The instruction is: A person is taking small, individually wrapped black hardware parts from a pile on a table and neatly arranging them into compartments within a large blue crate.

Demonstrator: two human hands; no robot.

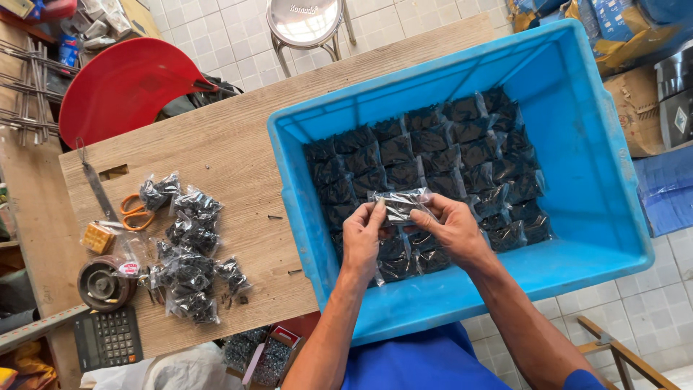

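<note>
1. Head view: my left hand (pixel 363 235) and right hand (pixel 451 227) both pinch one clear packet (pixel 399 204) of dark bits, held over the blue crate (pixel 592 166).
2. The crate sits on the wooden worktop (pixel 231 144), lined with rows of like packets (pixel 433 155).
3. Loose packets (pixel 189 249), orange scissors (pixel 130 211) and a calculator (pixel 107 338) lie left of it.

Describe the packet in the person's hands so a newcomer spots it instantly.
Start at the big blue crate on the wooden table. Above its packed rows, both hands pinch one small clear packet of dark bits. Only this one is lifted; the others lie flat.
</note>
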